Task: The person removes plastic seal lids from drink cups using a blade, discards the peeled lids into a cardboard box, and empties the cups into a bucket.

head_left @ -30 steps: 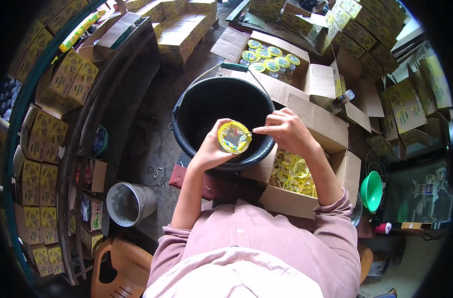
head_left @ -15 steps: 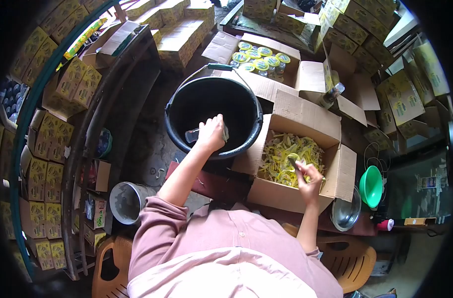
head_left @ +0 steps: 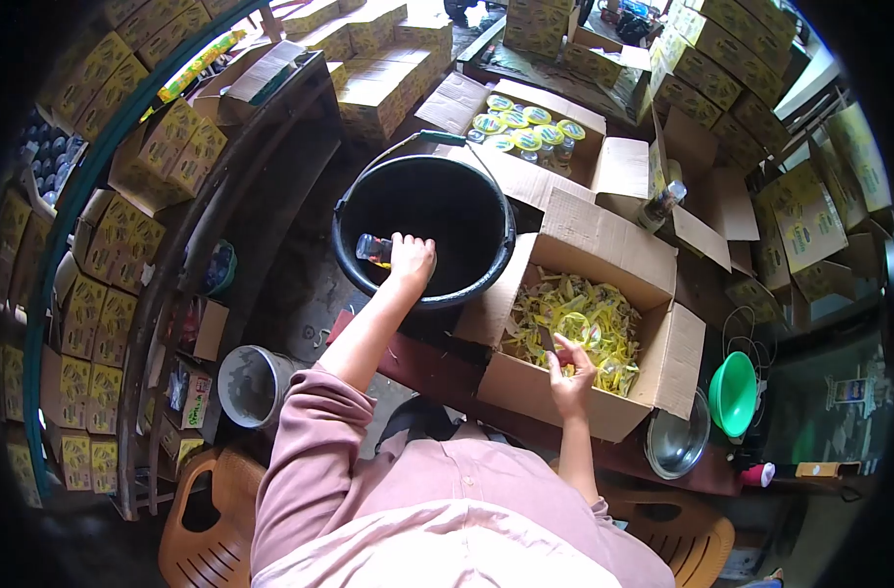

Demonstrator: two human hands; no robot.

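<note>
My left hand (head_left: 413,263) is wrapped round a small glass jar (head_left: 373,249) with a dark lid end, over the opening of a black bucket (head_left: 423,296). Over an open cardboard box (head_left: 564,397) is my right hand (head_left: 572,376), its fingers pinched on a thin dark blade-like tool (head_left: 548,340). Yellow label strips (head_left: 613,338) fill that box, with a round yellow-rimmed piece (head_left: 573,328) lying among them beyond my right fingers.
Behind stands a carton of yellow-topped jars (head_left: 535,116). A lone jar (head_left: 662,207) leans beside it. Green bowl (head_left: 733,394) and metal bowl (head_left: 678,436) sit at right, a grey bucket (head_left: 255,386) at left, stacked cartons (head_left: 104,314) beyond.
The jar in my left hand has turned and lifted, showing more of its end. My right hand has moved left and nearer to me with the tool. The camera view has shifted slightly.
</note>
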